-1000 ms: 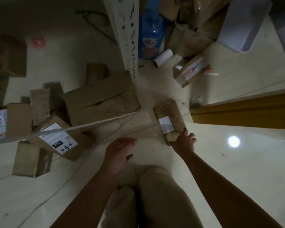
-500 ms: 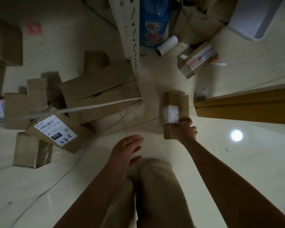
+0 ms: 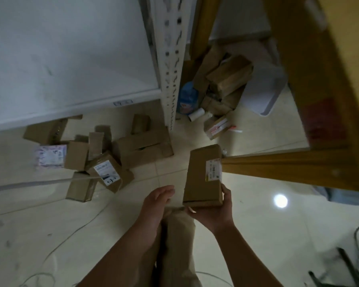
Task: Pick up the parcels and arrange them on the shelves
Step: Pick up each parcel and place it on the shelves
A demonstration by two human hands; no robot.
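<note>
A flat brown cardboard parcel (image 3: 201, 175) with a white label on its right side is held up above the floor. My right hand (image 3: 215, 212) grips its near end, thumb on the right edge and fingers underneath. To the left of the parcel, my left hand (image 3: 157, 200) hovers with its fingers relaxed and nothing in it. A white shelf board (image 3: 66, 59) fills the upper left, with a perforated white upright post (image 3: 171, 65) at its right end. Several more cardboard parcels (image 3: 104, 160) lie in a heap on the floor under the shelf.
Another pile of boxes (image 3: 226, 79), a blue bottle (image 3: 187, 98) and a white roll (image 3: 196, 114) lie beyond the post. A wooden door frame (image 3: 298, 164) runs along the right. Thin cables (image 3: 71, 235) trail over the glossy tiled floor. My leg is below my hands.
My right hand has lifted the parcel off the floor and brought it closer. The view has tilted up, so the white shelf board now shows. My left hand stays empty beside it.
</note>
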